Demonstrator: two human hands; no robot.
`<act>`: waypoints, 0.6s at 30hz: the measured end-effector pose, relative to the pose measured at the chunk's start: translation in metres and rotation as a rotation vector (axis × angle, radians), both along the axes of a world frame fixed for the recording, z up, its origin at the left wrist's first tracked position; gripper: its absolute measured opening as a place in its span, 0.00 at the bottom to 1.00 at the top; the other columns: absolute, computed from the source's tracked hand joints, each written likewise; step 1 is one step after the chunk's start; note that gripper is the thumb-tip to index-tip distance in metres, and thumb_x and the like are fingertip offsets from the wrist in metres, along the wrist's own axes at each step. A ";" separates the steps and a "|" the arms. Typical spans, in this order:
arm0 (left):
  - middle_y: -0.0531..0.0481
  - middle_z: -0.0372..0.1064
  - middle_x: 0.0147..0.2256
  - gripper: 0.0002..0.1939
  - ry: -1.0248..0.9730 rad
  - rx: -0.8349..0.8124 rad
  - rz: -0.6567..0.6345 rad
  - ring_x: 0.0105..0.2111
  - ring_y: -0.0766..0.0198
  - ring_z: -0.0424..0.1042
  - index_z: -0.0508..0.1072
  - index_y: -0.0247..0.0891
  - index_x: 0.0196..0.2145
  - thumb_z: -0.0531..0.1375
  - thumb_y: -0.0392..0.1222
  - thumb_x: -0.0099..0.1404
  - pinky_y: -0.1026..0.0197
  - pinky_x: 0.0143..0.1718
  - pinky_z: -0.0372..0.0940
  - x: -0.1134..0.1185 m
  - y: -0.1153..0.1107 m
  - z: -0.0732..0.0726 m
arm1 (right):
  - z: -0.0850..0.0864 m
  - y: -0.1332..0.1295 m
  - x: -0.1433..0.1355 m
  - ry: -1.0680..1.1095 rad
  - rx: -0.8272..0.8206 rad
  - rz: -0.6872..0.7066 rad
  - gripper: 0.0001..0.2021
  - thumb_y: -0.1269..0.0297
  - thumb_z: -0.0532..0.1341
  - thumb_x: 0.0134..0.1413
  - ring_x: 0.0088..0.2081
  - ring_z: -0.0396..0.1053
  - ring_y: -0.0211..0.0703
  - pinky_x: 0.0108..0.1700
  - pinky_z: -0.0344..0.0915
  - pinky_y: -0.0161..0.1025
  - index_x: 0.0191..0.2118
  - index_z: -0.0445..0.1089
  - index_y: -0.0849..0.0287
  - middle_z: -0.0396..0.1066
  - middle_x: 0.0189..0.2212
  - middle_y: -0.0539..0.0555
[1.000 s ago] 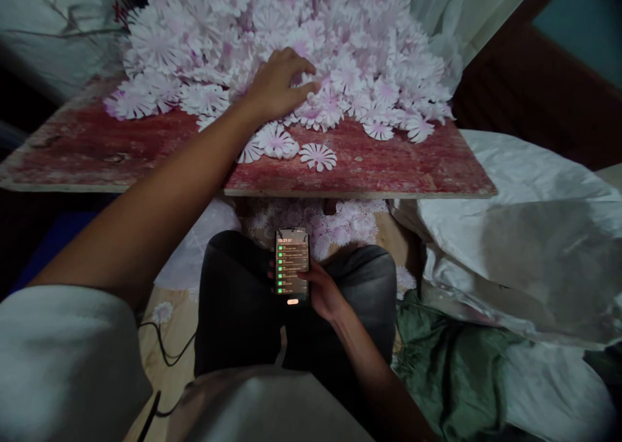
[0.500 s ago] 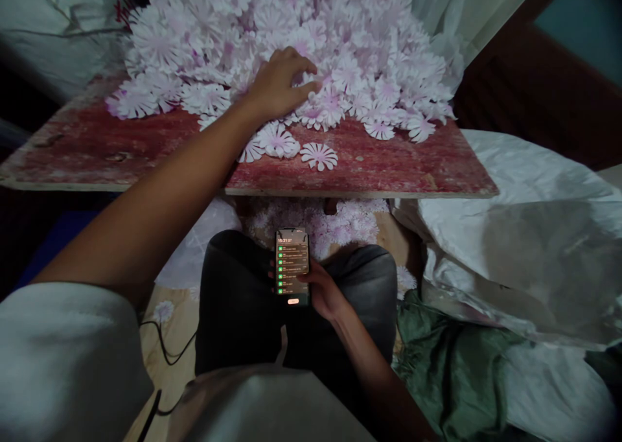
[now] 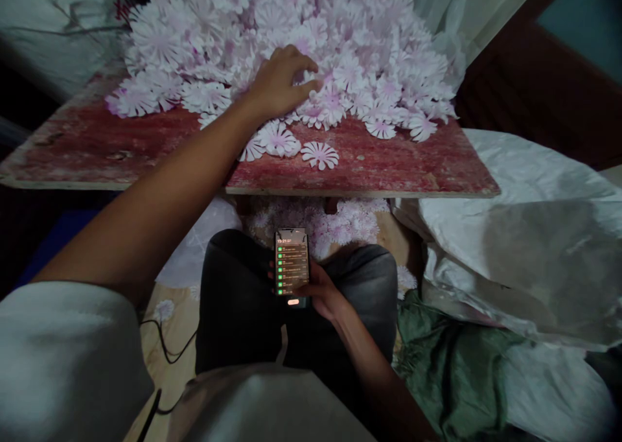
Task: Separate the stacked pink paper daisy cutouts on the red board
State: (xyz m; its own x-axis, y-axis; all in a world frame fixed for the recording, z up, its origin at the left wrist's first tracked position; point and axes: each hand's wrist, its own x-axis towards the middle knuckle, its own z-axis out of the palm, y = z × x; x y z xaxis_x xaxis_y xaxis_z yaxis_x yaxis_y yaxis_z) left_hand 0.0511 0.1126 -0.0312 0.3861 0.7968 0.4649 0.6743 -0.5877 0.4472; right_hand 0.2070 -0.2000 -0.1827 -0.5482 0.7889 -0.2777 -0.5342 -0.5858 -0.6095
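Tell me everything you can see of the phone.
The phone is a dark, glassy-looking slab, its screen lit: 15:21 at top, rows with green icons beneath, text too small to read, and a glowing oval near the bottom. The right hand holds it above the dark trousers, top edge pointing away, thumb over its lower right; whether the thumb touches is unclear.

One left hand [image 3: 280,84], one right hand [image 3: 322,293]. One phone [image 3: 292,264] in right hand. One red tabletop [image 3: 398,166] beneath left hand. Flowers [image 3: 350,46] around left hand: too many to count.
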 end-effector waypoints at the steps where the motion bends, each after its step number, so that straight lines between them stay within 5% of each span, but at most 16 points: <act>1: 0.54 0.69 0.44 0.19 0.002 -0.003 0.002 0.49 0.47 0.62 0.74 0.64 0.45 0.54 0.62 0.58 0.40 0.52 0.56 0.000 0.000 0.000 | 0.000 0.000 0.001 -0.002 0.009 0.007 0.35 0.78 0.67 0.36 0.53 0.70 0.55 0.58 0.63 0.55 0.55 0.64 0.56 0.71 0.52 0.57; 8: 0.54 0.68 0.45 0.20 0.006 -0.016 0.006 0.49 0.46 0.61 0.74 0.64 0.45 0.54 0.62 0.57 0.39 0.50 0.55 0.001 -0.002 0.002 | -0.002 -0.002 0.002 -0.021 0.070 0.044 0.45 0.77 0.72 0.31 0.57 0.65 0.56 0.59 0.60 0.56 0.60 0.59 0.53 0.65 0.58 0.58; 18: 0.53 0.68 0.44 0.19 0.003 -0.015 0.000 0.49 0.46 0.61 0.74 0.63 0.45 0.54 0.62 0.58 0.40 0.50 0.55 0.000 -0.001 0.001 | 0.001 -0.001 0.003 0.014 0.050 0.046 0.45 0.77 0.72 0.31 0.59 0.63 0.56 0.60 0.59 0.55 0.60 0.59 0.53 0.63 0.60 0.59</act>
